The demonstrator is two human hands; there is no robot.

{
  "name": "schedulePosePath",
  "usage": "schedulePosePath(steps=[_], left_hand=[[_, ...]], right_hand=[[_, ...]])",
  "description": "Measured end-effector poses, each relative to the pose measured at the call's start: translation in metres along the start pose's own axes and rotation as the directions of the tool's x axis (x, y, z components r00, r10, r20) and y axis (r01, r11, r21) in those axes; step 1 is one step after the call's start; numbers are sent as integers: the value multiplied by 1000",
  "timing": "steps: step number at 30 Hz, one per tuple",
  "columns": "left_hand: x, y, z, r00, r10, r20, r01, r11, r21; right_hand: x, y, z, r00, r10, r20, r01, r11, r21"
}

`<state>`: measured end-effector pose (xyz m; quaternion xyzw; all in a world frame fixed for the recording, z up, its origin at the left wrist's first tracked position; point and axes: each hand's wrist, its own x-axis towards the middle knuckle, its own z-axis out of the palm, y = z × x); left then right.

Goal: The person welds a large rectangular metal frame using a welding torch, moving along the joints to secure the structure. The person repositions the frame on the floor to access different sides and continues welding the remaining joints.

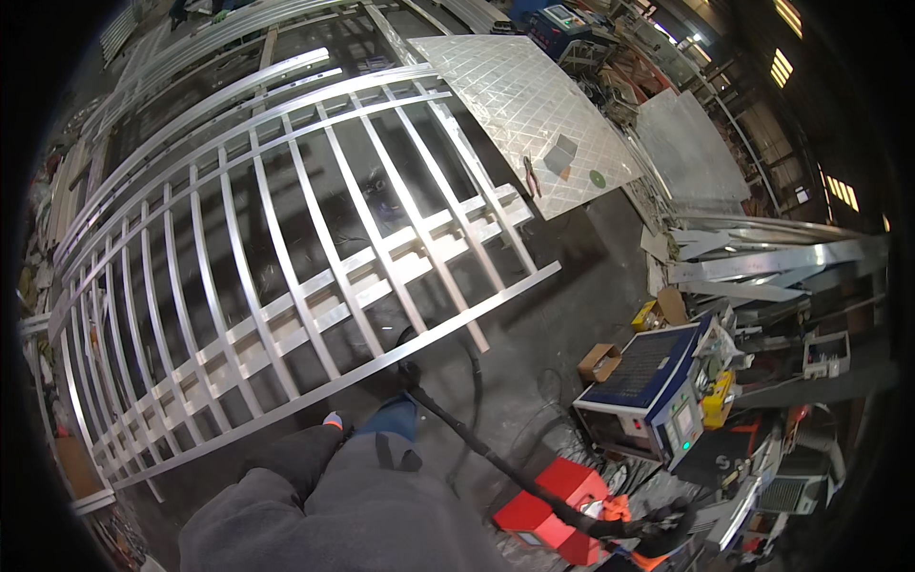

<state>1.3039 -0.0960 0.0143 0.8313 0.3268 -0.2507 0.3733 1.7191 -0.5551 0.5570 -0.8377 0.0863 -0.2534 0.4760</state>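
Note:
Near the lower right rim, my right hand (667,534) shows as a dark gloved shape above an orange cuff. It seems to be closed on a thick black hose (496,458); the fingers are dim and partly hidden. From there the hose runs up and left to the near edge of a ladder-like frame (324,391) of bare metal bars. Of my left hand nothing shows. My grey clothing fills the bottom middle, and a small orange-and-white tip (332,420) shows beside a blue patch (391,419) by the frame's near rail.
Beyond the frame lies a patterned metal sheet (515,105) with red-handled pliers (532,177) and a green disc (598,178). At right stand a blue-and-white machine (639,381), a small cardboard box (599,362), and stacked metal profiles (772,262). A red case (553,500) sits beneath the hose.

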Motion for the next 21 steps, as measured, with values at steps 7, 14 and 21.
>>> schedulePosePath(steps=[7, 14, 21], left_hand=[[46, 78, -16, 979, -203, -23, 198, 971, -137], [34, 144, -17, 842, -521, 140, 454, 544, -706], [56, 264, 47, 543, -821, 175, 385, 58, -921]], right_hand=[[214, -9, 113, 978, -207, -5, 206, 976, -70], [369, 35, 303, 839, -433, 329, 487, 868, -99], [393, 69, 646, 505, -114, 856, -212, 944, 251]])
